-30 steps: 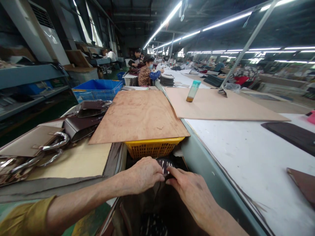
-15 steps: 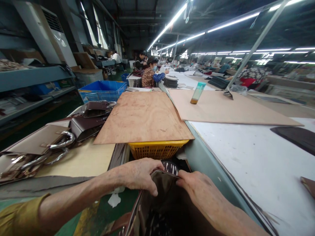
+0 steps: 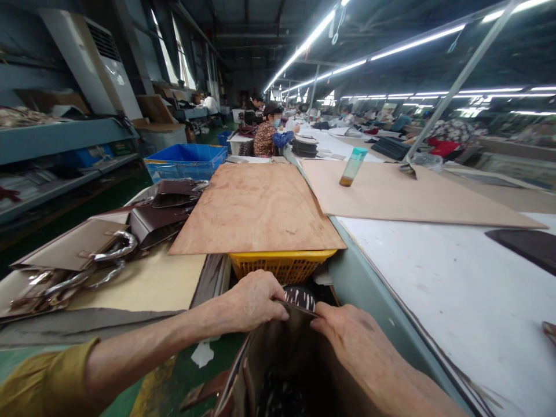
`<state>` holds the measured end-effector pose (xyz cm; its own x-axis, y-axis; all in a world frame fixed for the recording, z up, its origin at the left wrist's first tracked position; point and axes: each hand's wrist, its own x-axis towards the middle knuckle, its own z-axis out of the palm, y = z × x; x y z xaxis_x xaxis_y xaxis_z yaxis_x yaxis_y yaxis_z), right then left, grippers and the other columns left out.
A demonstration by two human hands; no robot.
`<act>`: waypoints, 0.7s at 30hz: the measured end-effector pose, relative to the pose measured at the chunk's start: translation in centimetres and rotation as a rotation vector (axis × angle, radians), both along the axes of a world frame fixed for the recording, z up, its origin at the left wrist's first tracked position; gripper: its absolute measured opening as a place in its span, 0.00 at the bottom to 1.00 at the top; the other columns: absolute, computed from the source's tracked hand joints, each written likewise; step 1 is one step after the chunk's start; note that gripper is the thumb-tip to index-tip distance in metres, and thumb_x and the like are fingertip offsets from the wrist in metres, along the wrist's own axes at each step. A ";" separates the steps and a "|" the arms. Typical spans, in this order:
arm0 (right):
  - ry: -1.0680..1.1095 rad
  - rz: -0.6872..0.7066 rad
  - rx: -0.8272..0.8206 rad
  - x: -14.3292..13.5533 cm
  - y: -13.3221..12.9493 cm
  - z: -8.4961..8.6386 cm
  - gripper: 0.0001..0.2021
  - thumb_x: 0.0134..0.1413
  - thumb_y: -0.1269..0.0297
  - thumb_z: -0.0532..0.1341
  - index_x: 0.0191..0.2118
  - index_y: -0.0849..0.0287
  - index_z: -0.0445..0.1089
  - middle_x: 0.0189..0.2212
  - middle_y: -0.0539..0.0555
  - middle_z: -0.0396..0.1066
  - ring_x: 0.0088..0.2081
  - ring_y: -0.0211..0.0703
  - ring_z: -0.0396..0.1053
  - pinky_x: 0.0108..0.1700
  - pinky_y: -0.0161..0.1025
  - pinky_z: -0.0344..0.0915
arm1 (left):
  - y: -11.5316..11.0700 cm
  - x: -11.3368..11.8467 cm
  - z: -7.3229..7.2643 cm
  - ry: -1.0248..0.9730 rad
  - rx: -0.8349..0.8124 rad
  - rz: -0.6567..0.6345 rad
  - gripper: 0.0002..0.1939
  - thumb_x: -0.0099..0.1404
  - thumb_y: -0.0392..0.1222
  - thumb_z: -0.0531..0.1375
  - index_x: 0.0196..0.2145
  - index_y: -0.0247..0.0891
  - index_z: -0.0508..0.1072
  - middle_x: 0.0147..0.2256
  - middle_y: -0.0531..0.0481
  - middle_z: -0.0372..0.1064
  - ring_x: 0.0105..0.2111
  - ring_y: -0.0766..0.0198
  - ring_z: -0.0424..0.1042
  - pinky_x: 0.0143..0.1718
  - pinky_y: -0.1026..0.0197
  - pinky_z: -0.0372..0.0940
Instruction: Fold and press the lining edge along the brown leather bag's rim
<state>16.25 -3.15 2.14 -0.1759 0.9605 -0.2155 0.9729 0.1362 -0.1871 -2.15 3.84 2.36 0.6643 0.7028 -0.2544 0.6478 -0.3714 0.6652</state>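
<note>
A dark brown bag hangs with its mouth towards me, its inside mostly in shadow. My left hand pinches the bag's far rim, thumb on the inner side. On the same rim, a little to the right, my right hand grips the edge between thumb and fingers. A short strap sticks out at the bag's left side. Behind the rim, between my hands, shows a dark piece with white streaks; what it belongs to is unclear.
A plywood board lies over a yellow basket ahead. Several finished-looking bags with wrapped handles are on the left. A tilted-looking bottle stands on a tan board at right. A co-worker sits beyond.
My left hand has shifted slightly up along the rim, and its thumb, held apart before, now presses down on the edge. My right hand keeps its grip. The view has turned slightly left.
</note>
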 end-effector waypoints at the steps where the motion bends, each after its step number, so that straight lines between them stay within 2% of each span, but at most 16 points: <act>1: -0.005 0.003 0.004 0.1 0.0 0.0 0.09 0.59 0.65 0.54 0.36 0.54 0.71 0.26 0.55 0.73 0.31 0.53 0.72 0.28 0.39 0.56 | 0.0 0.0 -0.2 -0.019 -0.003 -0.001 0.07 0.50 0.37 0.57 0.22 0.33 0.74 0.14 0.58 0.50 0.18 0.71 0.54 0.19 0.68 0.45; 6: 0.048 -0.006 -0.001 0.0 0.0 0.0 0.10 0.59 0.66 0.53 0.36 0.53 0.71 0.28 0.54 0.73 0.32 0.50 0.71 0.30 0.38 0.58 | 0.0 -0.2 -0.9 -0.085 -0.052 0.019 0.08 0.49 0.37 0.57 0.23 0.33 0.75 0.15 0.59 0.49 0.18 0.71 0.52 0.18 0.69 0.45; 9: 0.171 0.018 0.011 -0.3 0.3 -0.1 0.06 0.55 0.65 0.57 0.36 0.51 0.71 0.32 0.51 0.74 0.35 0.46 0.71 0.34 0.36 0.58 | -0.1 -0.1 -0.9 -0.129 -0.078 0.025 0.07 0.49 0.36 0.56 0.21 0.33 0.74 0.15 0.59 0.47 0.18 0.72 0.51 0.18 0.69 0.44; 13: 0.217 0.055 0.009 -0.8 0.9 -0.2 0.05 0.55 0.66 0.57 0.33 0.52 0.70 0.27 0.48 0.73 0.31 0.42 0.70 0.30 0.34 0.57 | -0.3 -0.1 -0.5 -0.175 -0.064 -0.004 0.06 0.49 0.33 0.55 0.20 0.34 0.72 0.15 0.59 0.49 0.19 0.73 0.52 0.20 0.71 0.46; 15: 0.200 0.076 0.020 -1.1 1.1 -0.1 0.07 0.57 0.67 0.55 0.31 0.53 0.70 0.26 0.48 0.72 0.29 0.42 0.70 0.28 0.34 0.55 | -0.4 -0.1 -0.3 -0.183 -0.064 -0.020 0.06 0.49 0.32 0.55 0.21 0.34 0.73 0.16 0.60 0.50 0.19 0.73 0.53 0.20 0.71 0.47; 21: -0.031 0.102 0.050 -1.7 1.0 -0.4 0.10 0.60 0.68 0.51 0.33 0.56 0.69 0.26 0.54 0.73 0.28 0.49 0.72 0.25 0.38 0.51 | -0.5 -0.1 -0.2 -0.164 -0.060 -0.020 0.06 0.49 0.32 0.55 0.19 0.34 0.70 0.15 0.60 0.49 0.18 0.74 0.52 0.21 0.71 0.47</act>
<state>14.60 -2.13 1.76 -0.2674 0.9477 -0.1742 0.9586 0.2433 -0.1480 -2.27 3.37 2.21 0.7141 0.6759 -0.1821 0.5213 -0.3399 0.7828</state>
